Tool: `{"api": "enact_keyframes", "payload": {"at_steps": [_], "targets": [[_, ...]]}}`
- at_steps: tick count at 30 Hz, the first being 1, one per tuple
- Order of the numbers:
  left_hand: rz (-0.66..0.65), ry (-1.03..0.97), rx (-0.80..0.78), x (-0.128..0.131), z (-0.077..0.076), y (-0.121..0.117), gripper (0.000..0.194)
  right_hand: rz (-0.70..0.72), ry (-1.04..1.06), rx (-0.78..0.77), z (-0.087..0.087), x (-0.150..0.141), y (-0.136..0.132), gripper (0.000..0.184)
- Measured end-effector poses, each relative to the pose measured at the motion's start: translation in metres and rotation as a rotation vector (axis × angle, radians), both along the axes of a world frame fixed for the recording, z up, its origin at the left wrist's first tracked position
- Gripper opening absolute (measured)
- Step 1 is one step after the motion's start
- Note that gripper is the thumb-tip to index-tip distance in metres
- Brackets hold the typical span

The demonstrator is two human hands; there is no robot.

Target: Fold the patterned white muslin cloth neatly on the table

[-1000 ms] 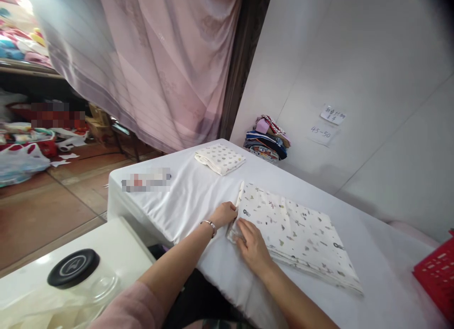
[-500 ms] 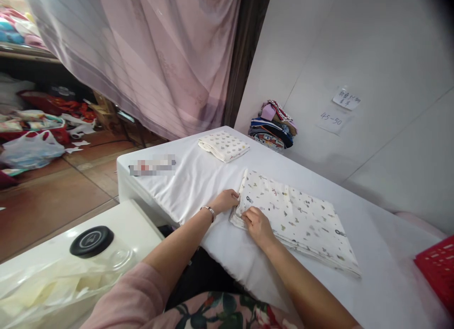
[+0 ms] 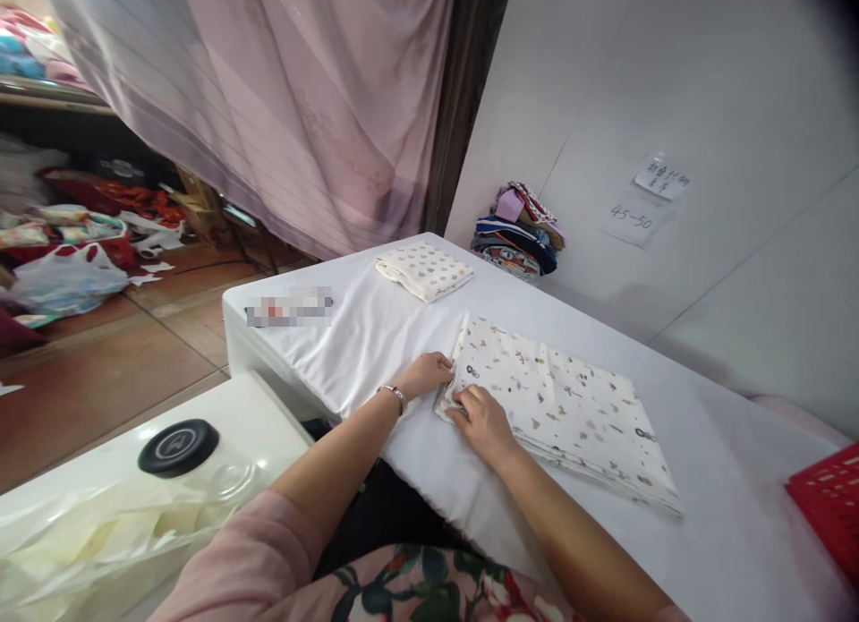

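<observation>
A folded white cloth [image 3: 564, 398] with a small printed pattern lies flat on the white-covered table [image 3: 510, 291], in several layers. My left hand [image 3: 429, 374] has its fingers pinched on the cloth's left edge. Close beside it, my right hand [image 3: 487, 422] grips the near left corner, thumb at the layered edge and fingers bent over the top. Farther back rests a smaller folded cloth [image 3: 425, 271] with a dotted print, apart from both hands.
A blurred-out object [image 3: 288, 307] lies at the table's left end. A red basket [image 3: 825, 506] stands at the right. Left of me, a white surface holds a black-lidded jar [image 3: 178, 447] and a plastic bag [image 3: 100, 541]. Folded fabrics [image 3: 516, 233] are stacked by the wall.
My right hand's fingers have shifted slightly left and farther over the cloth's corner. The left hand keeps its place at the edge. The view has tilted a little.
</observation>
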State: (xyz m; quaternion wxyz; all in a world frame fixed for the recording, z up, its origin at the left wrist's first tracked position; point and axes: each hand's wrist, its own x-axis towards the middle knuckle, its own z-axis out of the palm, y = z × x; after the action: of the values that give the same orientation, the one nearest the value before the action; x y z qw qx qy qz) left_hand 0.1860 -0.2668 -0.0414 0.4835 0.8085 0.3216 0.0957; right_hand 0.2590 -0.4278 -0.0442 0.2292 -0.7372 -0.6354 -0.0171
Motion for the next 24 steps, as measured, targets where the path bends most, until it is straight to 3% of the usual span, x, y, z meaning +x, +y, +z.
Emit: {"api": "enact_keyframes", "payload": {"at_steps": [3,11,15,19,24], "targets": [[0.006,-0.001,0.009,0.001,-0.002,0.0,0.024,0.004,0.011,-0.023,0.0,0.002,0.001,0.011],[0.016,-0.017,0.025,0.0,-0.002,-0.002,0.024,0.026,0.307,-0.109,0.006,0.015,0.005,0.01],[0.019,-0.02,0.028,-0.001,0.001,-0.004,0.023,-0.027,0.191,-0.066,0.005,0.008,0.006,0.012],[0.026,-0.019,0.027,-0.001,0.0,-0.004,0.023,0.007,0.147,0.037,0.002,0.004,-0.001,0.014],[0.028,-0.014,0.024,0.0,-0.003,-0.003,0.024,0.055,0.005,-0.009,0.002,0.001,-0.007,0.012]]}}
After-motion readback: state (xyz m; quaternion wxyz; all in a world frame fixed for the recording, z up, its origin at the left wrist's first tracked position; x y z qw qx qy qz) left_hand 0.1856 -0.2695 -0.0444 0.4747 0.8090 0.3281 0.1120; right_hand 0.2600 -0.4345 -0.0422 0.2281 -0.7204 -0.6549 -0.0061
